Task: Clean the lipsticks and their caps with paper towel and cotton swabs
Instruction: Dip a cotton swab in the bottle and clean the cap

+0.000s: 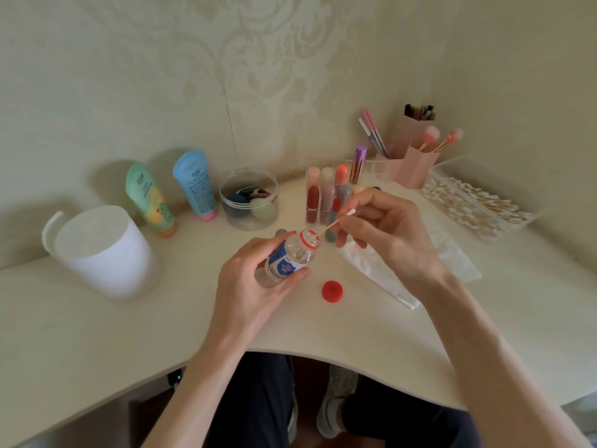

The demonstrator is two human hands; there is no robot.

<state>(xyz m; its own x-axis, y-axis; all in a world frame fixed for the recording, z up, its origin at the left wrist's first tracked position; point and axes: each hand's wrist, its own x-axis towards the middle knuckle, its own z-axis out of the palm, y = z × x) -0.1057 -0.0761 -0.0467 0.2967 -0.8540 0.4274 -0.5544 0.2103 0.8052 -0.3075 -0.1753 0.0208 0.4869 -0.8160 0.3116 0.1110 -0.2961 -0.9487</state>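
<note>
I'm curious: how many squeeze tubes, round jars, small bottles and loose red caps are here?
Squeeze tubes: 2 (green plastic tube, blue plastic tube)
Round clear plastic jar of sponges: 1
Small clear bottle with blue label: 1
Loose round red plastic cap: 1
Total: 5

No legible word, brand or number anywhere.

On the small clear bottle [287, 260]: a blue label [281, 262] with a white band and red and white marks, perhaps lettering, too blurred to read.

On the blue tube [194, 184], cap down against the wall: a faint line near the top and a block of fine dark print lower down, too small to make out.

On the green tube [148, 197] beside it: a few dark marks near the top and a cartoon picture lower down, none of it readable as text.
</note>
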